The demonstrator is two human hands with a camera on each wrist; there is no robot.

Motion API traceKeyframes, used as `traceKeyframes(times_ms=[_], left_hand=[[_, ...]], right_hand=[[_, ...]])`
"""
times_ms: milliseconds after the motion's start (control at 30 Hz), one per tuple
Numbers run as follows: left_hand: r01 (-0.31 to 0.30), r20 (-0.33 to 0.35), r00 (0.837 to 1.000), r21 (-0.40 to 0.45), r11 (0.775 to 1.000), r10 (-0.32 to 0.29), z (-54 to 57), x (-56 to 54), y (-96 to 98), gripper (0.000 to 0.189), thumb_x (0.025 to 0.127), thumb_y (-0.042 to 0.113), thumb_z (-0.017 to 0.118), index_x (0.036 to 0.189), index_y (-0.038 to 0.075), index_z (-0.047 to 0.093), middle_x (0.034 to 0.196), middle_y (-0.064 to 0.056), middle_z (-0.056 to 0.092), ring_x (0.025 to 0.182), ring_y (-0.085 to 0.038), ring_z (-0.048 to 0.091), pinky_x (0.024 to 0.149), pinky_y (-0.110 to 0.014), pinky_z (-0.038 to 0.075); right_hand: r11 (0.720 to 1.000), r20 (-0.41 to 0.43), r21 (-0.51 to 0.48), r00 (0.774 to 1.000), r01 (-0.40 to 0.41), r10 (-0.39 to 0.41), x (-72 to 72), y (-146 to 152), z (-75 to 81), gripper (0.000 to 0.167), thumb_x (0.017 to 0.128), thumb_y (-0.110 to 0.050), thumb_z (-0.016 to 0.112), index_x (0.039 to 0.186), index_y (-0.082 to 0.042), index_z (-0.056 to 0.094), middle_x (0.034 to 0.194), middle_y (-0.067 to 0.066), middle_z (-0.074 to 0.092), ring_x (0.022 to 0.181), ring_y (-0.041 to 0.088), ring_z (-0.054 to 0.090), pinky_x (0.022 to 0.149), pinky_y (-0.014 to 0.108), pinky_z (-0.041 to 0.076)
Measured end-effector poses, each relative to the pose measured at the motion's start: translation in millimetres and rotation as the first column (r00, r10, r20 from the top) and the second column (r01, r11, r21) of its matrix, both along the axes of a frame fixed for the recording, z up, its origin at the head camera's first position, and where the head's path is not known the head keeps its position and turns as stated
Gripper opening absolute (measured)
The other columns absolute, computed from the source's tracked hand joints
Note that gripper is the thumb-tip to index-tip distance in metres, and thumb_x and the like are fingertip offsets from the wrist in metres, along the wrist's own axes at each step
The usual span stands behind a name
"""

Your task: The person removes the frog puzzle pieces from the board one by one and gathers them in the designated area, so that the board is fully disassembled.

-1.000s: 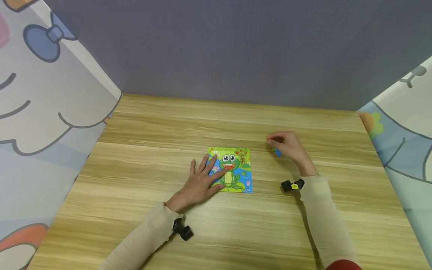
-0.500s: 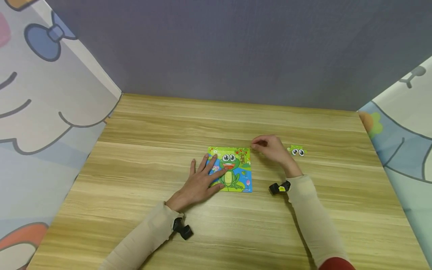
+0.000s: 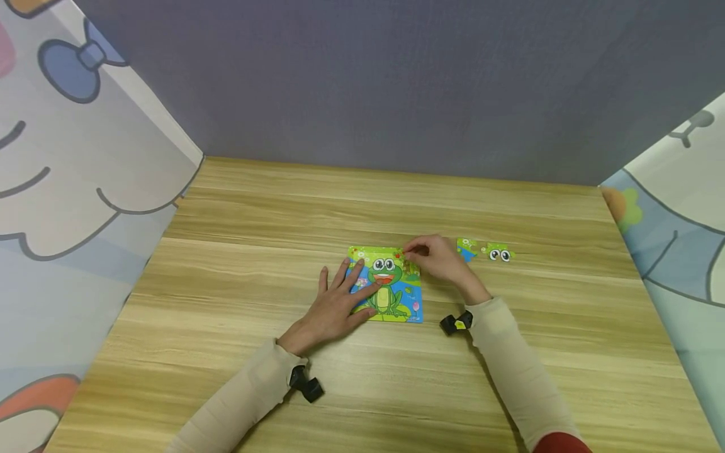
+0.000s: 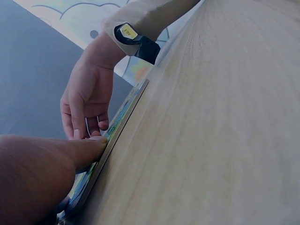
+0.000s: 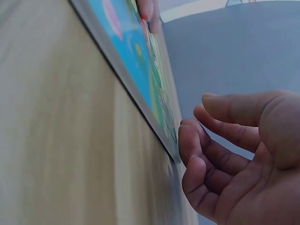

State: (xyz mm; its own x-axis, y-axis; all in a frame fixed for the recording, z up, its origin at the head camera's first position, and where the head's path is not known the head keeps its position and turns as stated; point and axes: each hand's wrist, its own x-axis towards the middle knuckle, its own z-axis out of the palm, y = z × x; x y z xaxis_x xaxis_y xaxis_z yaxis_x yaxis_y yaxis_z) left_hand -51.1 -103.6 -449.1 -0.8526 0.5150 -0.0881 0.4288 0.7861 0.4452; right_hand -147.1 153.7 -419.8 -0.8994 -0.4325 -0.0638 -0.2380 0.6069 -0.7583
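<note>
Pale wood grain runs across the tabletop (image 3: 255, 201), backed by a grey-blue panel (image 3: 368, 82) and flanked by cartoon-printed walls (image 3: 73, 201). Half a second ago the right hand (image 3: 440, 257) was beyond the board's upper right corner and hid one of the loose pieces; now it has come left, its fingertips right over that corner. Both pieces show from where I stand: a green-and-blue one (image 3: 467, 248) and, just beside it, one with two round eyes (image 3: 500, 253), which was already visible. The left hand (image 3: 334, 308) has stayed put.

The frog picture board (image 3: 412, 296) lies flat between the two hands. Spread and nearly straight, the left hand's fingers rest on its left part. The right hand's fingers are bent with the thumb close by; I can't tell whether they pinch anything.

From the left wrist, the board's thin edge stands slightly proud of the wood. Broad stretches of tabletop reach left of the board and toward the person, and a narrower band runs behind it to the panel. The right forearm takes up the room below the loose pieces.
</note>
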Motion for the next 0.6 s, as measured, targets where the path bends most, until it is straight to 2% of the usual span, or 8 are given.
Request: traceKeyframes(times_ms=[133,267,467,600], left_hand=[[0.0,-0.006,1.0,0.002,1.0,0.0,-0.3,0.2,-0.1,0.058,0.102,0.049,0.05,0.156,0.033,0.036,0.171,-0.013,0.007,0.158,-0.042,-0.001,0.115,-0.077,0.004],[0.0,-0.017,1.0,0.003,1.0,0.0,-1.1,0.3,-0.6,0.058,0.102,0.049,0.05,0.155,0.033,0.037,0.171,-0.013,0.008,0.158,-0.042,0.0,0.115,-0.077,0.005],[0.0,-0.018,1.0,0.004,1.0,0.0,-1.4,0.0,-1.1,0.058,0.102,0.05,0.05,0.155,0.032,0.037,0.171,-0.013,0.008,0.158,-0.041,0.0,0.115,-0.077,0.005],[0.002,-0.013,1.0,0.007,1.0,-0.002,-1.6,0.2,-1.3,0.058,0.102,0.05,0.05,0.155,0.032,0.037,0.171,-0.013,0.007,0.158,-0.042,-0.001,0.115,-0.078,0.004]], right_hand=[[1.0,0.016,-0.019,1.0,-0.006,0.006,2.5,-5.7,-0.3,0.015,0.096,-0.012,0.067,0.106,-0.005,0.076,0.101,0.012,0.076,0.088,0.02,0.067,0.08,0.031,0.053],[0.999,-0.003,-0.032,1.0,-0.026,0.026,4.1,-8.7,-1.4,0.014,0.095,-0.01,0.068,0.105,-0.004,0.076,0.101,0.012,0.076,0.086,0.019,0.067,0.079,0.03,0.052],[0.994,-0.038,-0.004,0.993,-0.112,0.111,4.8,-8.3,-3.5,0.018,0.091,-0.009,0.073,0.107,-0.004,0.075,0.102,0.011,0.074,0.08,0.015,0.061,0.072,0.025,0.049],[0.986,-0.04,0.026,0.985,-0.165,0.165,5.5,-7.6,-4.0,0.023,0.09,-0.011,0.074,0.112,-0.005,0.074,0.107,0.011,0.071,0.081,0.014,0.056,0.073,0.027,0.047]])
